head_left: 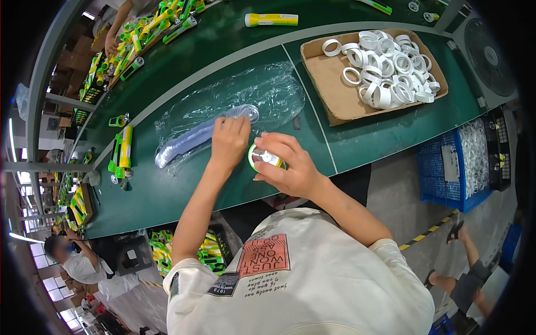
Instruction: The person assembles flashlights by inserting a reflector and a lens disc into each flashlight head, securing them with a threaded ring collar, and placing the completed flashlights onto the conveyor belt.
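Note:
My left hand (pixel 230 139) reaches over a row of stacked clear plastic lenses (pixel 192 138), its fingers curled together on the discs near the right end. The lenses lie on a crumpled clear plastic bag (pixel 273 92). Close beside it, my right hand (pixel 290 164) is wrapped round a flashlight (pixel 267 157). The flashlight's open head faces up, showing a green rim and a shiny reflector; most of its body is hidden by my fingers and palm.
A cardboard tray (pixel 326 84) of white rings (pixel 385 67) stands at the right, near a fan (pixel 490 54). Yellow-green flashlights (pixel 126 146) lie at the left, another flashlight (pixel 271 20) at the back. A blue crate (pixel 441 173) stands below on the right. Co-workers are nearby.

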The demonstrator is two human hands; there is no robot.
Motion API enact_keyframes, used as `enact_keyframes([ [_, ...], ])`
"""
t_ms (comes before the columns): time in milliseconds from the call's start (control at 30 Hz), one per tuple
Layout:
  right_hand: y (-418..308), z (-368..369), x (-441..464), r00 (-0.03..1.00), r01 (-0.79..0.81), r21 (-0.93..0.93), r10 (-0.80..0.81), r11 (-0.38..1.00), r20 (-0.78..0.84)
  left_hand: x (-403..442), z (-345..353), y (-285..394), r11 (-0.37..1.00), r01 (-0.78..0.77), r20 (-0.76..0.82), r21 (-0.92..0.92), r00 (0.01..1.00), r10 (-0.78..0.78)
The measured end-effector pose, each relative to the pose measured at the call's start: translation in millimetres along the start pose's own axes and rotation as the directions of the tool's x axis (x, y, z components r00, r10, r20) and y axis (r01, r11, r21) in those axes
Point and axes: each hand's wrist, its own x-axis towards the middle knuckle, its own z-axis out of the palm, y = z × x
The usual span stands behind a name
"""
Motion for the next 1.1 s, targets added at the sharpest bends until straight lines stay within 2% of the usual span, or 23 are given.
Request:
enact_keyframes([
  [100, -1.5, -0.8, -0.2, 1.0, -0.001, 0.007, 0.001, 1.0, 0.001, 11.2, -19.5, -3.2, 0.953, 0.251, -0.158, -0.168, 0.948, -0.277],
  [133, -1.7, -0.8, 0.0, 1.0, 0.0, 0.008, 0.0, 1.0, -0.001, 20.2, -34.8, -1.6, 0.806, 0.432, -0.091, -0.404, 0.858, -0.506],
  [167, -1.9, -1.0, -0.1, 1.0, 0.003, 0.004, -0.003, 1.0, -0.002, 29.0, -56.4, 3.7, 0.568, 0.567, 0.036, -0.597, 0.726, -0.687],
  [200, -2.7, -1.3, -0.6, 1.0, 0.005, 0.002, -0.005, 1.0, -0.001, 33.7, -75.1, 9.4, 0.264, 0.639, 0.206, -0.723, 0.564, -0.8],
  [300, -4.3, -2.1, 1.5, 1.0, 0.014, -0.007, -0.014, 1.0, 0.008, 26.5, -117.0, 1.1, -0.266, 0.509, 0.544, -0.819, 0.539, -0.643],
  [400, -4.9, -3.9, 1.7, 1.0, 0.019, -0.022, -0.019, 1.0, 0.004, 24.6, -127.2, 20.1, -0.398, 0.654, 0.757, -0.644, 0.469, -0.454],
  [533, -6.1, -4.0, -1.4, 1.0, 0.024, -0.032, -0.024, 0.999, -0.014, 31.0, -121.3, 39.5, -0.386, 0.653, 0.75, -0.651, 0.48, -0.455],
  [633, -10.1, -6.7, -0.2, 0.998, -0.047, 0.05, 0.048, 0.998, -0.027, 36.6, -122.8, 45.6, -0.364, 0.661, 0.745, -0.656, 0.487, -0.456],
  [767, -7.6, -7.1, -1.5, 0.999, -0.032, 0.096, 0.036, 0.995, -0.038, 38.4, -127.6, 50.0, -0.353, 0.634, 0.711, -0.687, 0.488, -0.507],
  [867, -5.4, -3.1, -4.3, 0.996, -0.05, 0.17, 0.062, 0.984, -0.069, 31.3, -120.9, 53.1, -0.102, 0.623, 0.569, -0.775, 0.621, -0.539],
  [933, -4.8, -0.1, -8.8, 0.991, -0.102, 0.231, 0.118, 0.968, -0.058, 30.7, -121.6, 55.6, -0.107, 0.618, 0.567, -0.779, 0.621, -0.541],
  [1100, -2.2, -2.9, -8.6, 0.993, -0.105, 0.203, 0.115, 0.974, -0.038, 30.6, -123.0, 58.5, -0.09, 0.611, 0.555, -0.786, 0.634, -0.539],
])
